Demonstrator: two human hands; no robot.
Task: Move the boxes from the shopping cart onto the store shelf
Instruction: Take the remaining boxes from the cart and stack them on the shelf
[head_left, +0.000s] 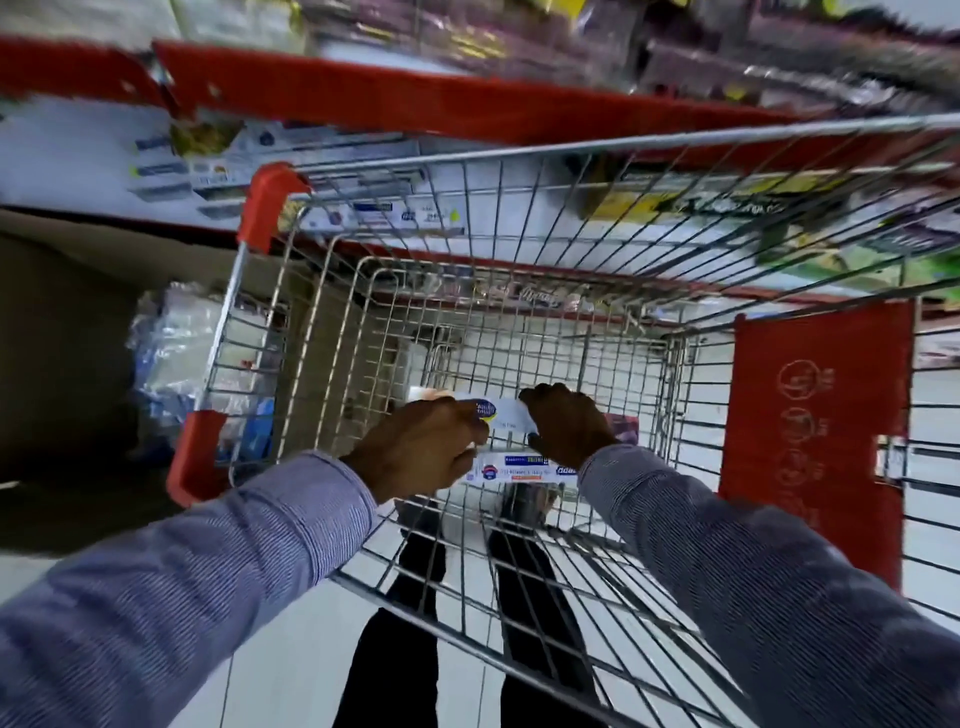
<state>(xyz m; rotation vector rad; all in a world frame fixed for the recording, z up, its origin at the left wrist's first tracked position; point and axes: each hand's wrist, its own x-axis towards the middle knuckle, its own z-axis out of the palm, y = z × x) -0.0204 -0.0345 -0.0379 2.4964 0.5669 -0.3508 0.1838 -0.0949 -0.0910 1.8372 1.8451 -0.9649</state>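
Both my hands reach down into a wire shopping cart (519, 171) with red corner guards. Long white boxes with blue print lie stacked at its bottom. My left hand (421, 447) grips the left end of the upper white box (506, 413), and my right hand (569, 418) closes over its right end. A second white box (519, 472) lies just below, partly covered by my wrists. The store shelf (363, 98), with red edges, runs across the top of the view and holds similar white boxes (171, 166).
A red child-seat flap (815, 441) hangs at the cart's right side. Clear plastic-wrapped packs (171, 358) sit on the floor left of the cart under a low shelf. Blurred coloured packets fill the upper right shelves. My legs show through the cart's mesh.
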